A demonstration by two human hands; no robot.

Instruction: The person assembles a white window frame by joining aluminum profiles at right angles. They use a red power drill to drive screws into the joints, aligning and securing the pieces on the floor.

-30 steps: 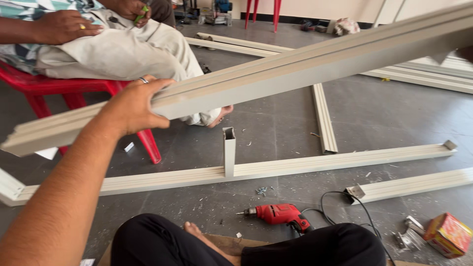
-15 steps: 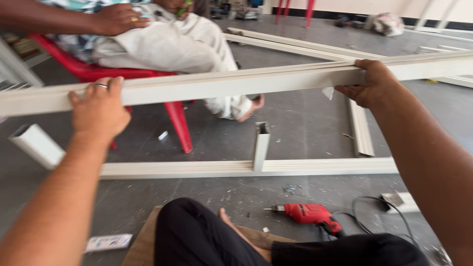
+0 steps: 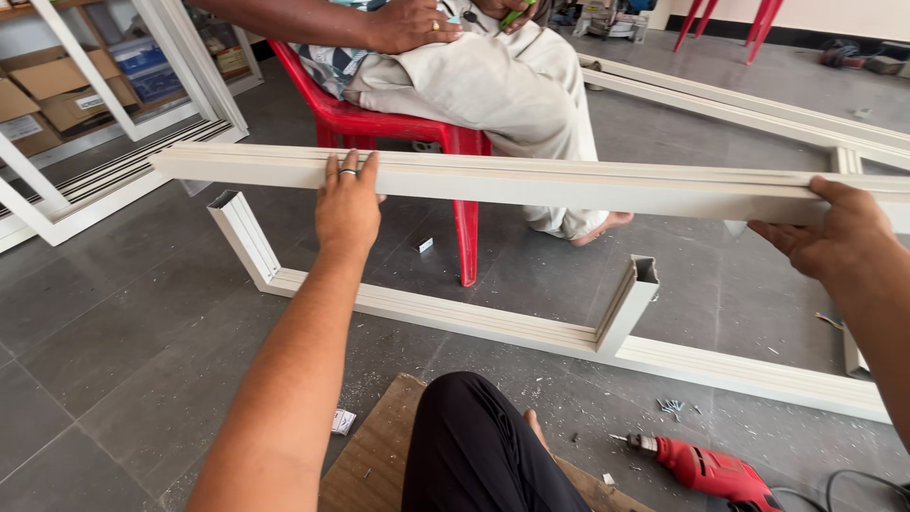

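Head view: you hold a long white frame rail (image 3: 569, 185) level above the floor — your left hand (image 3: 347, 204) lies flat with fingers over its top edge, your right hand (image 3: 834, 237) clasps its far stretch. It looks like the positioning step; lowering it squarely calls for both ends kept level. Counted: one floor frame (image 3: 455, 318) with two uprights, one red drill (image 3: 706, 467), one red chair (image 3: 398, 128).
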